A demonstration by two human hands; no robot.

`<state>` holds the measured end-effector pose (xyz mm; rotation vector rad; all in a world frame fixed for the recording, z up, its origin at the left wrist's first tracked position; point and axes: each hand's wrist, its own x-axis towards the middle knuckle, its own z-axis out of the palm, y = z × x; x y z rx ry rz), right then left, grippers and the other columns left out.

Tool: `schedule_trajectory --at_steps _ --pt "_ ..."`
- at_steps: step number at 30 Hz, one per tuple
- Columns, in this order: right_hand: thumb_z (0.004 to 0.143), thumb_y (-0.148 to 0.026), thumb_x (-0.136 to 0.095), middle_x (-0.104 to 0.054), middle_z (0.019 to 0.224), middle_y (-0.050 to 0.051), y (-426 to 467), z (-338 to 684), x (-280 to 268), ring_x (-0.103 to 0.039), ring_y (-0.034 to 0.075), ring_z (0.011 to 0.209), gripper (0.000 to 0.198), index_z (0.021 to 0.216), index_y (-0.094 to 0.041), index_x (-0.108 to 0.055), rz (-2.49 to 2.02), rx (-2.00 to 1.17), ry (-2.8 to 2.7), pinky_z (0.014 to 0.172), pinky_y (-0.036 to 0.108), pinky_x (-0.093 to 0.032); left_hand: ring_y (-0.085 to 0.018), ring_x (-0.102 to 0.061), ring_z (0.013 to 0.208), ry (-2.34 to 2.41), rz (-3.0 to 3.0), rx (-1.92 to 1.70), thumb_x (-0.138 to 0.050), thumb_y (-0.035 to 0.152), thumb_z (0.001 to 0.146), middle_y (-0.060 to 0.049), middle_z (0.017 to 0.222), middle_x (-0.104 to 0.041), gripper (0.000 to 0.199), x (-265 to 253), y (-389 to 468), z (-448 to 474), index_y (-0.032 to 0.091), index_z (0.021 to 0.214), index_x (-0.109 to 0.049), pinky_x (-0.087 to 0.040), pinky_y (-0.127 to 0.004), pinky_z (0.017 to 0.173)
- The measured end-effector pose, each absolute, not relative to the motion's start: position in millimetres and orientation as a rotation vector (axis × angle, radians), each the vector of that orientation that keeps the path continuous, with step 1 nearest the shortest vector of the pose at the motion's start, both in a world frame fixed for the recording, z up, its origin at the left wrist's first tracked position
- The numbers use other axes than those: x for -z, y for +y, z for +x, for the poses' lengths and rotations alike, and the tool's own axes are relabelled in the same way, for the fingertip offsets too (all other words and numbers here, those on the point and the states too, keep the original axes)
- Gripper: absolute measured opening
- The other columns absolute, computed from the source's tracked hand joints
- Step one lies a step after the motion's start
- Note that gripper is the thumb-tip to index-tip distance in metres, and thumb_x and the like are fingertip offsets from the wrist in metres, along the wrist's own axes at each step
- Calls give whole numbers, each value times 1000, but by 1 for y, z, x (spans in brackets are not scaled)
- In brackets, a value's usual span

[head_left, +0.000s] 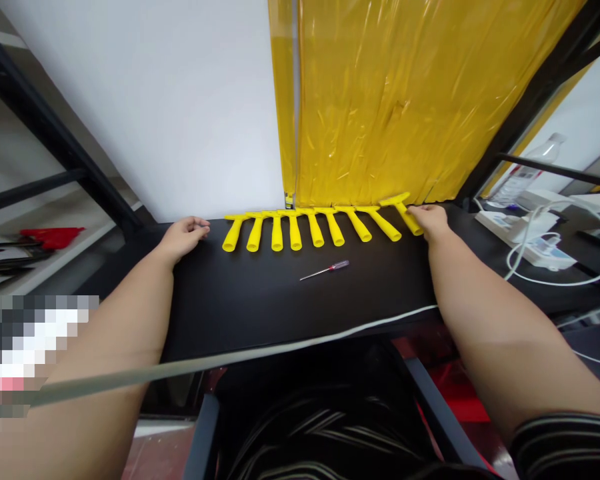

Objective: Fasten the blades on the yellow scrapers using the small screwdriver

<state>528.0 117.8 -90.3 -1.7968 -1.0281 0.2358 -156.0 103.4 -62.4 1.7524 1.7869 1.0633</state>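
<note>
Several yellow T-shaped plastic handles [295, 233] lie side by side on the black tabletop [230, 307], their hollow round ends toward me and their crosspieces along the back edge. At the right end of the row, my right hand [431, 221] pinches the tube of the last yellow handle [409, 219], which sits tilted and a little apart from its neighbour. My left hand [183, 239] rests on the table left of the row, fingers curled in, with nothing seen in it. A small screwdriver [326, 269] with a clear purplish grip lies in front of the row.
Behind the table stand a white panel [180, 100] and a yellow plastic-covered panel [380, 100]. To the right are a power strip [530, 243] with white cables and a clear bottle [525, 170]. A pale cord [280, 348] crosses the front. Black frame posts [60, 127] flank the table.
</note>
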Motion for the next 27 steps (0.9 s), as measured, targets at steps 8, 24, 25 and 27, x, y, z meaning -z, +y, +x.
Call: schedule_trajectory --at_steps 8,24,25,27 --pt "63 -34 -82 -68 76 7 119 522 86 -67 28 82 21 76 -21 -71 -1971 -167 -1150 86 45 -56 -21 -64 77 1794 1767 -1034 -71 47 70 -5 81 -67 40 66 107 -160 21 101 -68 -52 -35 76" --pt "74 -27 -70 -62 66 2 81 441 36 -55 17 61 12 81 -18 -68 -1455 -571 -1219 59 29 -50 -19 -57 74 1963 2148 -1301 -56 36 87 -3 86 -67 29 25 75 -106 20 105 -72 -50 -35 77" --pt "73 -27 -71 -63 68 2 74 427 30 -55 16 61 13 82 -18 -67 -1380 -659 -1296 57 27 -48 -20 -58 78 1878 2275 -1393 -57 35 87 -3 87 -67 26 18 66 -90 20 103 -73 -51 -35 79" --pt "73 -31 -75 -65 73 1 59 398 19 -57 15 63 22 88 -19 -66 -1221 -856 -1467 57 26 -48 -20 -61 83 1589 2450 -1442 -59 34 88 -5 91 -69 23 8 46 -51 19 98 -73 -52 -35 81"
